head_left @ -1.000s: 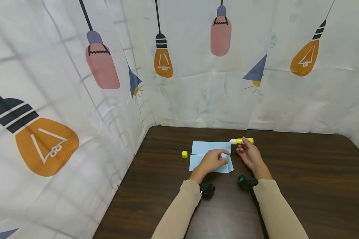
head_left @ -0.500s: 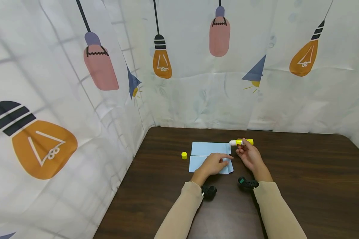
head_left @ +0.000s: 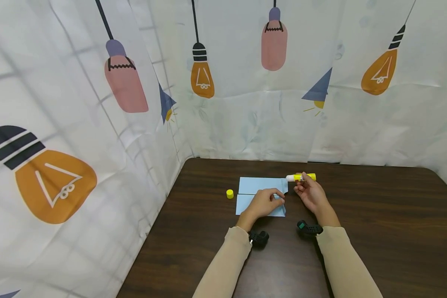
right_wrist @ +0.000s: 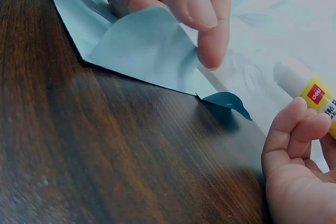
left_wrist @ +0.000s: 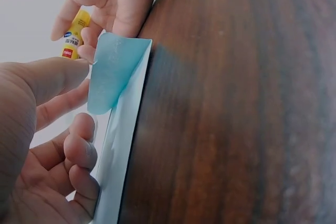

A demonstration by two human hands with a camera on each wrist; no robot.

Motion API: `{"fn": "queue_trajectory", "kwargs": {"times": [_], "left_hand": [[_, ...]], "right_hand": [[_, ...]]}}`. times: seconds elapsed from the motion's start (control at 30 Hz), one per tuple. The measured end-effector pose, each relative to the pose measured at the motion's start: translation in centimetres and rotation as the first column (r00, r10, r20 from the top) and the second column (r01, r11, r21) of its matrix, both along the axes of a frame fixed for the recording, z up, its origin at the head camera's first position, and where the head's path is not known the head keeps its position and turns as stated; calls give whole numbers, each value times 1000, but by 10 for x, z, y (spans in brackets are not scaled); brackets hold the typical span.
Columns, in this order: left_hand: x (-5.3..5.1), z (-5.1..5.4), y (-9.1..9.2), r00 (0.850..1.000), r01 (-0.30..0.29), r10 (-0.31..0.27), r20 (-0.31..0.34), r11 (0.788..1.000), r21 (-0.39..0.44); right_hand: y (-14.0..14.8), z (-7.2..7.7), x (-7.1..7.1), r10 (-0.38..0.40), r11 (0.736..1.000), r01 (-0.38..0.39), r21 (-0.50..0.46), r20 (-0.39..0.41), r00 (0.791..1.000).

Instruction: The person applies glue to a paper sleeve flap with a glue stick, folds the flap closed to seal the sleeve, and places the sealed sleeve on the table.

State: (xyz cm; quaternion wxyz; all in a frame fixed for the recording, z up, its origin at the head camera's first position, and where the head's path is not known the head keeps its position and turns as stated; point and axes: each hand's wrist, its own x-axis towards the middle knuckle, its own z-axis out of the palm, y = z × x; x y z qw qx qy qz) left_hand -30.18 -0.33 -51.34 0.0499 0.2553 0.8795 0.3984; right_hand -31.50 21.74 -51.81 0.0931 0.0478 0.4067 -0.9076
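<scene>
Light blue paper lies folded on the table, a seam running across its middle. Over its right part is my left hand, thumb and forefinger bent at the raised near flap; the fingertips touch the flap's edge. This flap leans inward, while the smaller far flap curls up slightly at its end. My right hand holds a yellow and white glue stick just right of the paper's far corner, white end pointing left. In the right wrist view the glue stick is partly hidden by fingers.
A yellow cap stands on the dark wooden table left of the paper. White curtains printed with lamps hang behind the table and along its left side. Each wrist wears a black band.
The near flap has turned up and inward from lying flat at the right. My left hand has shifted slightly left since half a second ago; my right hand keeps hold of the glue stick.
</scene>
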Motion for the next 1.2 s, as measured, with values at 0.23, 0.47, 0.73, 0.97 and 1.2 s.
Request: {"fn": "queue_trajectory", "kwargs": {"times": [0.23,0.47,0.73,0.97,1.2], "left_hand": [[0,2,-2,999,-16,16,35,1000,1],[-1,2,-3,998,-33,34,58,999,-11],[-2,2,-2,998,-28,29,53,999,-21],[-3,0,-2,999,-31,33,36,997,-68],[-4,2,-3,999,-30,32,10,991,-134]], "right_hand": [[0,0,-1,12,1000,-12,-1,-20,1000],[1,0,-1,14,1000,-14,-7,-17,1000],[2,0,-1,11,1000,-11,-3,-4,1000],[1,0,0,13,1000,-13,15,-2,1000],[1,0,0,18,1000,-18,19,-3,1000]]}}
